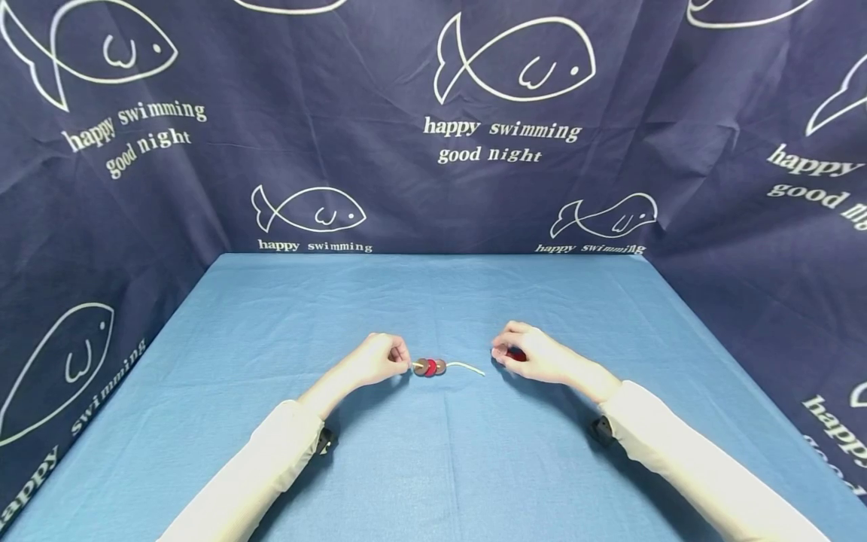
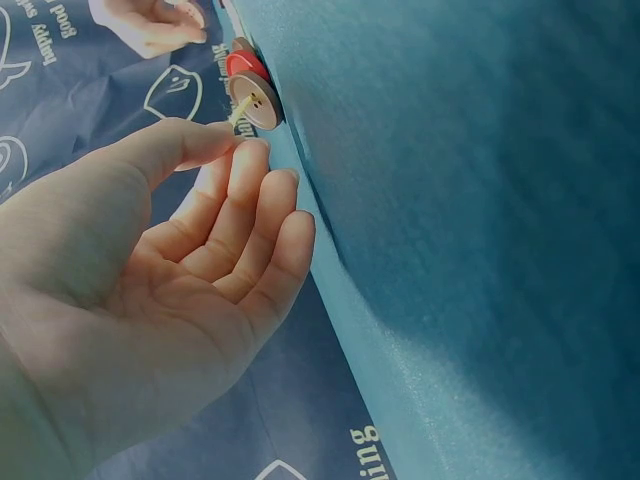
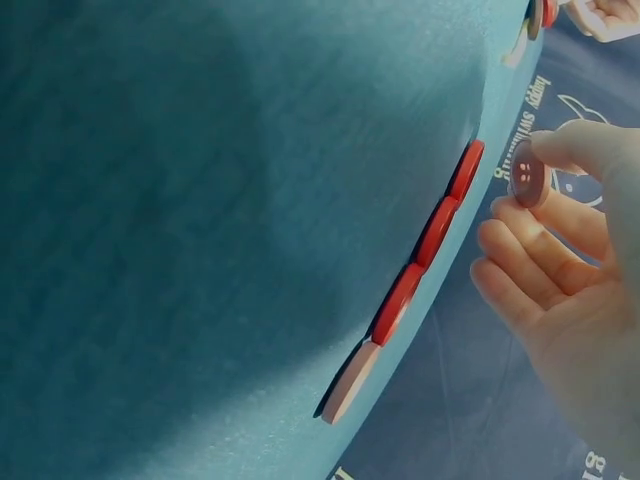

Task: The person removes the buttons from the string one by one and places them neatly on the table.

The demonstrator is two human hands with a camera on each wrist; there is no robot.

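Observation:
My left hand (image 1: 379,360) pinches one end of a cream string (image 1: 466,366) between thumb and forefinger; its other fingers are loosely bent. On the string sit a brown button (image 2: 256,101), a red button (image 1: 430,367) and another brown button (image 1: 441,366). From these the string's free end trails right across the cloth toward my right hand (image 1: 538,355). That hand holds a brownish four-hole button (image 3: 528,174) by its edge between thumb and fingers, raised above the table in the right wrist view.
Close by my right hand, three red buttons (image 3: 435,234) and a pale button (image 3: 352,382) lie in a row on the blue tablecloth (image 1: 433,467). In the head view my right hand mostly hides them. Dark fish-print curtains (image 1: 406,150) stand behind and beside the table.

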